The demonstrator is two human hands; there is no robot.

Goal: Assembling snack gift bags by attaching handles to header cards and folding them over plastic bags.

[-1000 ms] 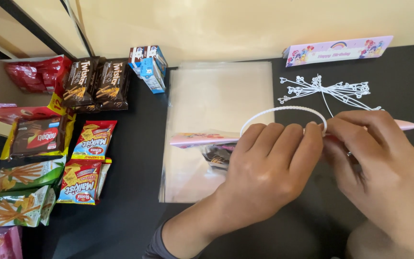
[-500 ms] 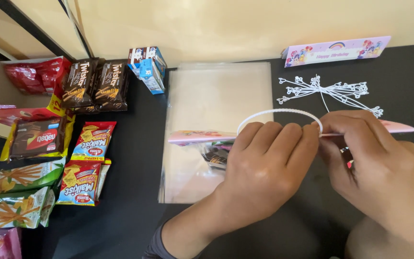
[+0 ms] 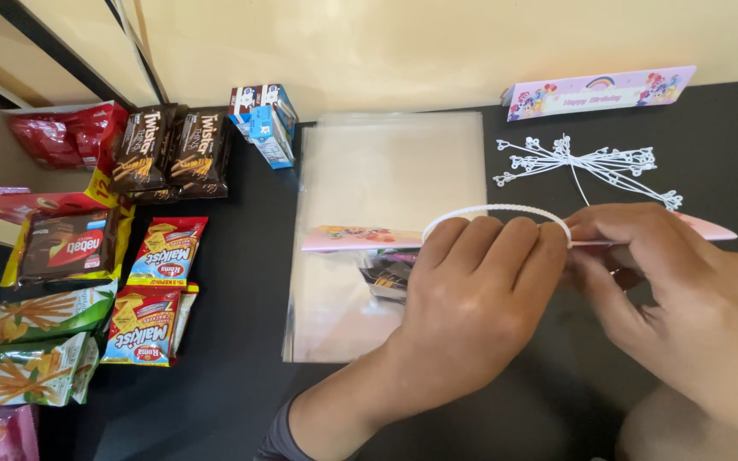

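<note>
Both hands stay together: left hand point(image 3: 480, 299) pins bag point(image 3: 386, 273), right hand point(image 3: 685, 299) pinches tie point(image 3: 495, 210), loop w/ barely any change vs. earlier.

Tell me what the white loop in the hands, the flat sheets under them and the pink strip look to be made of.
White loop: likely flexible plastic, matte, finely ridged, bent in an arch.
Flat sheets: clear glossy plastic film, probably cellophane; see-through, with sheen.
Pink strip: seemingly printed card or paper, flat and stiff-edged.

The white tie loop point(image 3: 497, 211) is now arching wider over the left hand point(image 3: 480, 299), and the right hand point(image 3: 676, 299) is pulling slightly rightward.
</note>
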